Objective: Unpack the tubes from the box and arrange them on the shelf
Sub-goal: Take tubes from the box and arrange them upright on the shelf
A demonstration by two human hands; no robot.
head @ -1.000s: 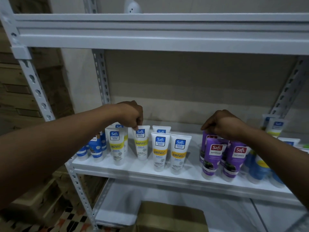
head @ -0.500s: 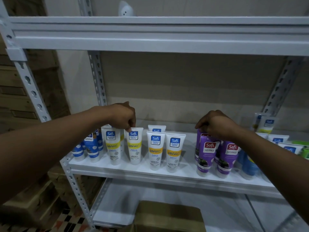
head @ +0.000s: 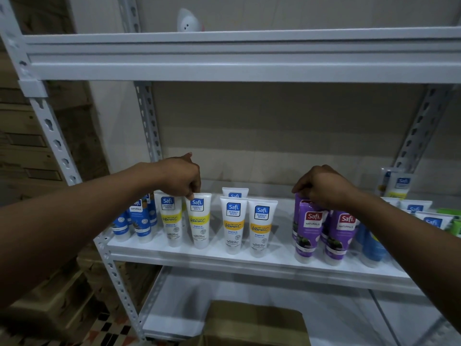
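My left thumb has lifted off since a moment ago. A cardboard box sits nearest, below. On the shelf, my left hand pinches a white tube by its top; my right hand is clamped on a purple tube.
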